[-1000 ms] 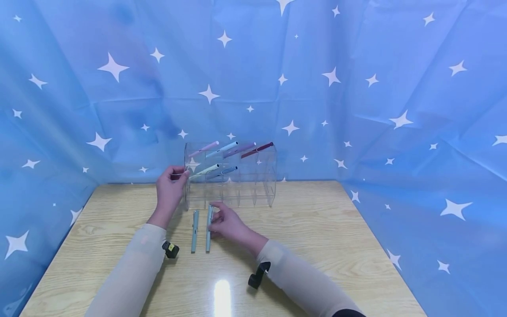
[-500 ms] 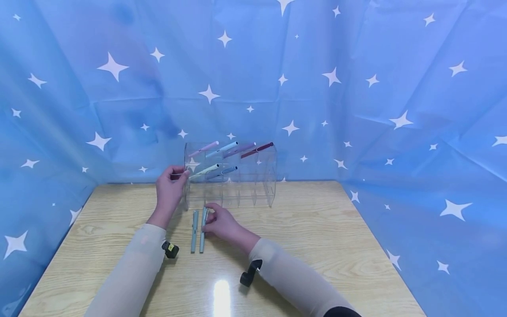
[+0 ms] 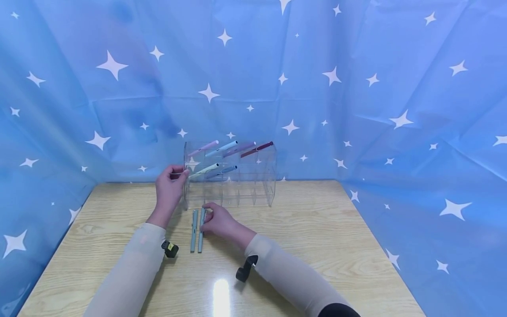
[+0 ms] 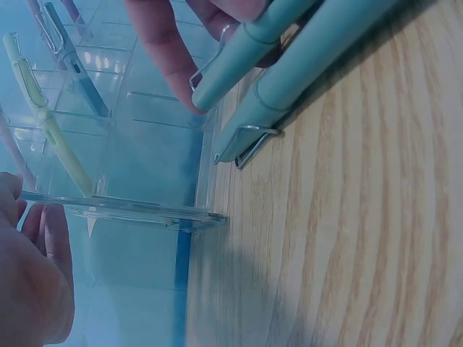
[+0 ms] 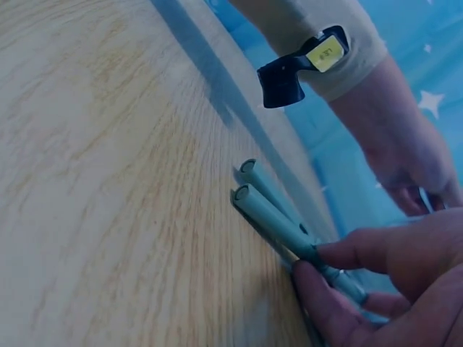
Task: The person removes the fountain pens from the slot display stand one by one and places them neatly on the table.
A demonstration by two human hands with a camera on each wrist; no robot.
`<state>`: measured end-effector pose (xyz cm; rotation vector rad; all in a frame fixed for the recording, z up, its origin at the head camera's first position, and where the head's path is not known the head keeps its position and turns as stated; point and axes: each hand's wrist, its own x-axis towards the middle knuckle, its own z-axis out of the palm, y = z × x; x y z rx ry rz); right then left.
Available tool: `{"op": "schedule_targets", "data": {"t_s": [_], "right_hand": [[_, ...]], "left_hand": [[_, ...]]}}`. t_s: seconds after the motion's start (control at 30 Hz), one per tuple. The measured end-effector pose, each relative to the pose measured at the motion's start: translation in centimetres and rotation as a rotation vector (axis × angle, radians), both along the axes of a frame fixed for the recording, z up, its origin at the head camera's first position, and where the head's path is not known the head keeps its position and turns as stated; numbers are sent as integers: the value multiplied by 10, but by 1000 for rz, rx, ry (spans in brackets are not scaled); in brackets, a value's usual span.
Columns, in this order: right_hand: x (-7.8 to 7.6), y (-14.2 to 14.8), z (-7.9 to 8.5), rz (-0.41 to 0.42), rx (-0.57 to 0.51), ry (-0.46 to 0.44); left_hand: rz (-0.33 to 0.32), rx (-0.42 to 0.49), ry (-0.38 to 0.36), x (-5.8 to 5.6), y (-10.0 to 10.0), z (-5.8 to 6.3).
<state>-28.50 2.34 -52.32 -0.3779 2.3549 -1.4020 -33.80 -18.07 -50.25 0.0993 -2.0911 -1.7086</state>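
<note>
A clear acrylic pen rack (image 3: 273,185) stands at the back of the table. My left hand (image 3: 169,187) grips its left side panel between thumb and fingers. In front of the rack, two teal pens lie side by side, a narrow gap between them in the head view. Thumb and fingers of my right hand (image 3: 222,223) pinch the right-hand pen (image 3: 200,240), seen nearer in the right wrist view as the front pen (image 5: 271,220). Untouched, the left-hand pen (image 3: 194,231) lies beside it. Both pens have wire clips, plain in the left wrist view on the lower pen (image 4: 268,101).
Slanting in the rack's top row are a pink pen (image 3: 203,148), a light blue pen (image 3: 222,149), a purple pen (image 3: 239,149) and a dark red pen (image 3: 257,149). Below them sit a pale green pen (image 3: 204,170) and a blue pen (image 3: 222,171). A starred blue curtain (image 3: 253,79) hangs behind.
My right hand has moved left with the right-hand pen, bringing it close to the other pen. The left hand stays on the rack's side panel.
</note>
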Motion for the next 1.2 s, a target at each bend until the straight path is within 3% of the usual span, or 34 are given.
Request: {"op": "schedule_targets", "data": {"t_s": [0.47,1.2], "right_hand": [[-1,-8,7,18,73,7],[1,-10,1,-16,41,-16]], "left_hand": [[-1,8,-2,1,0,2],[8,10,9,-2,0,-1]]}}
